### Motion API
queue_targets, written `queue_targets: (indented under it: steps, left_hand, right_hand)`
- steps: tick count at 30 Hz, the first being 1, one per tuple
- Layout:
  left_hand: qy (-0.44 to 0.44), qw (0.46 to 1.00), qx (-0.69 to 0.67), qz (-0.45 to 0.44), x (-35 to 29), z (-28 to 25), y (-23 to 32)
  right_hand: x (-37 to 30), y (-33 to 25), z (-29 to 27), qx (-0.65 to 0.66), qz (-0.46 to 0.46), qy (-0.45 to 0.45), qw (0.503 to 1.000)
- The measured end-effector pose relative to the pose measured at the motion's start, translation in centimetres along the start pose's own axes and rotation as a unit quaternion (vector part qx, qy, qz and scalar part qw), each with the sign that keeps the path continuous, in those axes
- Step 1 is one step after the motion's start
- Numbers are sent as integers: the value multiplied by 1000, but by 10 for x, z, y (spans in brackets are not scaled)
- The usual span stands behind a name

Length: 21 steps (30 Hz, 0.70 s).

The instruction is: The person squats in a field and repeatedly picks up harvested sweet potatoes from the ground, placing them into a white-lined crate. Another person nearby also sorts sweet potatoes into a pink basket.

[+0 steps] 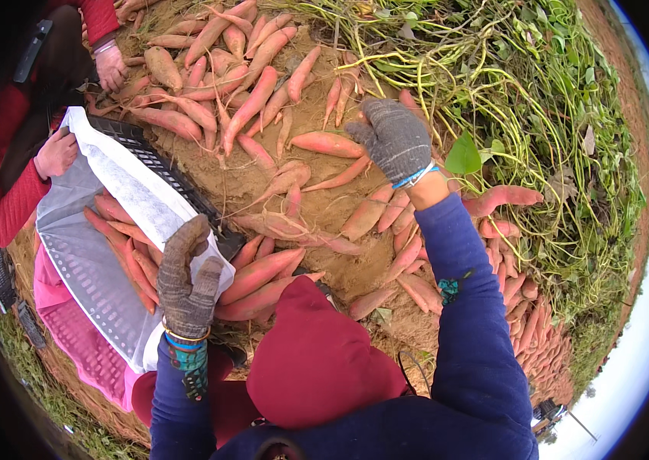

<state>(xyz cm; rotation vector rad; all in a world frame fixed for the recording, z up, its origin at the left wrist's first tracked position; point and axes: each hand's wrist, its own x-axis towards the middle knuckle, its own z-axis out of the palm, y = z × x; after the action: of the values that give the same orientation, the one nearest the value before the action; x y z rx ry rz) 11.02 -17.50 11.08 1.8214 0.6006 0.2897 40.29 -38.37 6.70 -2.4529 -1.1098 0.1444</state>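
Observation:
My left hand (188,287), in a grey knit glove, is at the near edge of a crate lined with white sheeting (129,172). Its thumb stands apart from the bent fingers, and I see nothing held between them. Several pink sweet potatoes (126,249) lie inside the liner. Out to the right, my gloved right hand (395,142) hovers over or touches the pile's edge, beside green vines. Its fingers are bent with a gap to the thumb; the palm is hidden. Loose sweet potatoes (328,144) lie on the soil just left of it.
A co-worker in red sleeves (10,203) grips the liner's far left corner; their other hand (111,67) is at the heap. Cut vines (539,100) cover the right side. More sweet potatoes (543,337) are heaped at lower right. Pink sheeting (71,330) lies beside the crate. Maroon cloth (317,353) fills the lower middle.

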Motion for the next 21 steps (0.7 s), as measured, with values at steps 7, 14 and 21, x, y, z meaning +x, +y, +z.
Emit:
queue_targets:
  steps: [7, 14, 21]
  left_hand:
    - [-149, 975, -108, -122, 72, 82, 6]
    - [-57, 936, -242, -250, 65, 52, -29]
    - [-10, 879, -353, -319, 71, 57, -35]
  right_hand:
    - [-29, -42, 27, 316, -65, 107, 940]
    - [-35, 151, 101, -89, 366, 32, 926]
    - [12, 269, 133, -79, 365, -114, 920]
